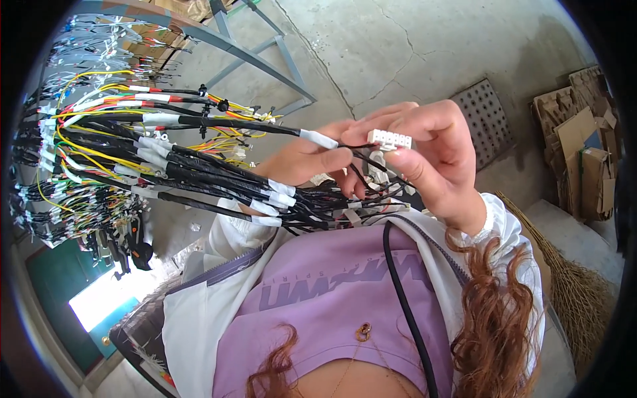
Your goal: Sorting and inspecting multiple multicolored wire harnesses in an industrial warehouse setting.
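Observation:
A thick bundle of black-sleeved wire harnesses (pixel 219 174), with white tape bands near the ends, reaches from the left toward my chest. My left hand (pixel 298 163) is closed round one black branch near its white tape band (pixel 318 138), its thumb lying just below the band. Between the thumb and fingers of my right hand (pixel 441 156) is a white multi-slot plastic connector (pixel 390 138), its row of openings showing. Thin black wires run from the taped branch to the connector. More wire ends hang below my hands, partly hidden by my fingers.
Many coloured wires (pixel 93 142) hang at the left beside a grey metal frame (pixel 232 48). A perforated mat (pixel 481 119) lies on the concrete floor. Flattened cardboard (pixel 580 149) and a straw broom (pixel 570 285) are at the right. A green door (pixel 56 285) stands lower left.

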{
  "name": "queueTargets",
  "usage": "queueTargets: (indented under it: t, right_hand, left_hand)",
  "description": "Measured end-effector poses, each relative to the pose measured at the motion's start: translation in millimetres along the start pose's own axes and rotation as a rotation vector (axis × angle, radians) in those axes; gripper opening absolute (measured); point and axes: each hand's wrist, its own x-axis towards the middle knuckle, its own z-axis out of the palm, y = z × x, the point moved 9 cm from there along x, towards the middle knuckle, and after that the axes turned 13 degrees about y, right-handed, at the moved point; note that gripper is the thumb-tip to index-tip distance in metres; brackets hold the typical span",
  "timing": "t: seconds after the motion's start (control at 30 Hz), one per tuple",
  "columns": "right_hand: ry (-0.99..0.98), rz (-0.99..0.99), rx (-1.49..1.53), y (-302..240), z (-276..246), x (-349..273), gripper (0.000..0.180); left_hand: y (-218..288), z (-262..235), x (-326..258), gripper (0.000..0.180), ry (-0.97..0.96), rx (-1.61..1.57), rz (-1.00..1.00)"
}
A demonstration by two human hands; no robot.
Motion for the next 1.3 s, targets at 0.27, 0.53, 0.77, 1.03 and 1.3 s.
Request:
queueTargets:
  t: [0.27, 0.53, 0.77, 1.03, 1.3]
  right_hand:
    - [-0.001, -0.181, 0.005, -7, 0, -3, 0.01]
    - [0.098, -0.458, -0.786, -14, -7, -19, 0.028]
    - [-0.277, -0.242, -0.862, 42, 25, -46, 0.029]
    - [0.556, 0.381, -0.087, 65, -87, -52, 0.026]
    - [0.364, 0.485, 0.223, 72, -76, -22, 0.036]
  left_hand:
    - [-12, 3, -7, 0.03, -0.008, 0.092, -0.161]
    - [-9, -30, 24, 0.029, 0.254, 0.027, 0.011]
    - [22, -46, 51, 0.027, 0.337, -0.395, 0.333]
    - [41, -43, 42, 0.026, 0.192, -0.355, 0.518]
    - [39, -18, 26, 0.026, 0.176, -0.08, 0.535]
